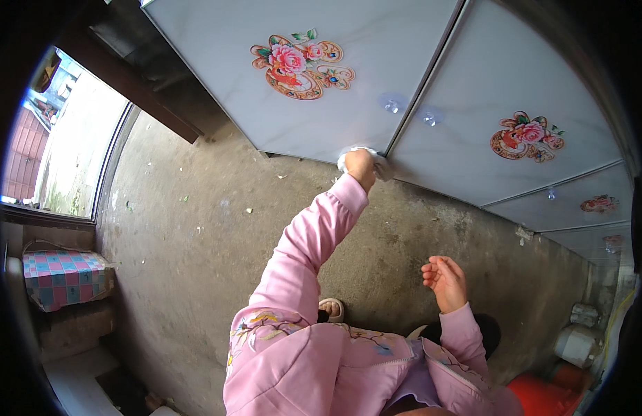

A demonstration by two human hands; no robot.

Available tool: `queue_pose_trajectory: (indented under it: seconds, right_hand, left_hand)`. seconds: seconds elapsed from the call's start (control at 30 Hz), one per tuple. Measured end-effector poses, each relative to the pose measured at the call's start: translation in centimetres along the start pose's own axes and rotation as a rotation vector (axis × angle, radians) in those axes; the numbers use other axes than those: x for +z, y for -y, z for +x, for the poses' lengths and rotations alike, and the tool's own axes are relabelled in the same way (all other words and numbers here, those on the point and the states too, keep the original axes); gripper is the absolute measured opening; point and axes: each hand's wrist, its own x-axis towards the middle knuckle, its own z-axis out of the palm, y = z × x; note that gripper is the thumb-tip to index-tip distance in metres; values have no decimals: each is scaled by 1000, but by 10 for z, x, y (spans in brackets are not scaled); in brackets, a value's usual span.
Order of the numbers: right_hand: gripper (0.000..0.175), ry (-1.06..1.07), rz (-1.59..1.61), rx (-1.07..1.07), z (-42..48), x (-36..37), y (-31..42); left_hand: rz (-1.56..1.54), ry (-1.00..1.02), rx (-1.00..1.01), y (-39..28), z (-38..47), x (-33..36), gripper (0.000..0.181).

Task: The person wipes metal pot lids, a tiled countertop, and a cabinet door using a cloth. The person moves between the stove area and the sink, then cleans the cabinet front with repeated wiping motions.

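My left hand [360,165] grips a crumpled white cloth [345,162] and presses it against the bottom edge of a pale cabinet door [321,125]. The cloth lies by the seam between this door and the neighbouring cabinet door [471,104]. Each of these doors bears a pink flower decal and a clear round knob [392,106] near the seam. My right hand [446,283] hangs over the concrete floor at my right side, its fingers loosely curled with nothing in them.
Further cabinet panels [586,203] run off to the right. At left are a doorway [71,140] and a box with a pink and blue checked cover [66,275]. White containers [576,343] and a red object [544,392] stand at lower right. Small scraps dot the concrete floor [196,249].
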Motion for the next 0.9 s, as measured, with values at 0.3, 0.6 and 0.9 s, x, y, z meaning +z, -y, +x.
queue_pose_trajectory:
  seconds: [0.3,0.6,0.9]
  right_hand:
    - [18,-22,19,-25,-1,-8,-1]
    - [17,18,37,-55,-4,0,8]
    - [16,-69,91,-56,-15,-14,23]
  left_hand:
    - [-985,-407,281,-117,-46,-110,9]
    - [-510,-510,200,-38,-36,-20,17]
    - [71,-1047,1151,-250,-50,-123,15]
